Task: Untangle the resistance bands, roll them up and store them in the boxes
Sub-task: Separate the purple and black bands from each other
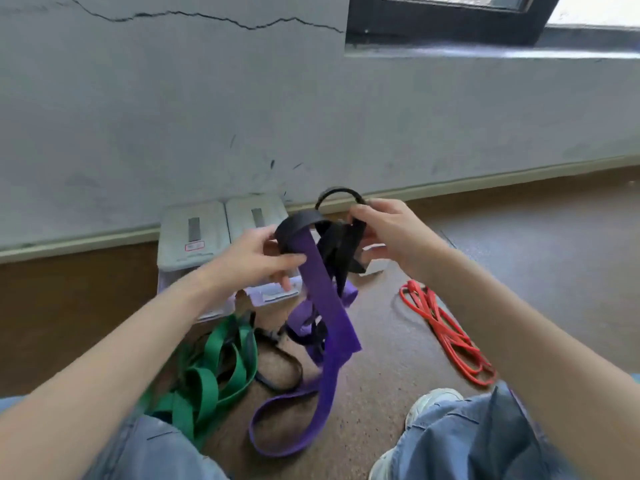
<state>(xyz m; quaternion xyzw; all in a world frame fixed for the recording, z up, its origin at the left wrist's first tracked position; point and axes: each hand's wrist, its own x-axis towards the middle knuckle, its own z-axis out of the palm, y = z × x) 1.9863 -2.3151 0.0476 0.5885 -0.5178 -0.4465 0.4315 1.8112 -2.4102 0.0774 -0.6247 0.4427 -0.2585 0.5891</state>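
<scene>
Both hands hold a tangle of bands up in front of me. My left hand (pixel 268 259) grips the wide purple band (pixel 323 306) where a black band (pixel 341 242) loops over it. My right hand (pixel 388 233) pinches the black band's bunched loops, one thin loop arching above the fingers. The purple band hangs down and trails in a loop on the floor. A green band (pixel 211 368) lies heaped at the lower left, with a thin black loop beside it. A red band (pixel 446 336) lies stretched on the floor to the right. Two closed translucent boxes (pixel 194 233) stand by the wall.
I sit on a brown floor with knees in blue jeans at the bottom and a white shoe (pixel 429 403) at the lower right. A grey cracked wall with a skirting board runs behind the boxes. A dark window frame (pixel 450 19) is at the upper right.
</scene>
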